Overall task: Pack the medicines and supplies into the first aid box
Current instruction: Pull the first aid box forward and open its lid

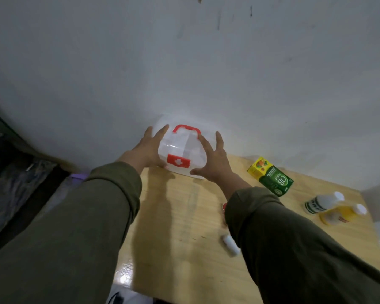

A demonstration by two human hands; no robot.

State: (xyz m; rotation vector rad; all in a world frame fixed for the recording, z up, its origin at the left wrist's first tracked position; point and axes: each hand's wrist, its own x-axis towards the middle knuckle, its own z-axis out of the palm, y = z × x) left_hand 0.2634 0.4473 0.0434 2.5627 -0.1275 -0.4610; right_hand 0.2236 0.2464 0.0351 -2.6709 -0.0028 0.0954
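The first aid box is translucent white with a red handle and a red clasp bearing a white cross. It stands closed at the table's far edge against the wall. My left hand rests flat on its left side, fingers spread. My right hand presses its right side, thumb under the front corner. A green medicine carton and a yellow carton lie to the right. Further right lie a white bottle and a yellow bottle. A small white tube lies by my right sleeve.
The wooden table sits against a pale wall. A small red item peeks out beside my right sleeve. Dark clutter fills the floor to the left of the table.
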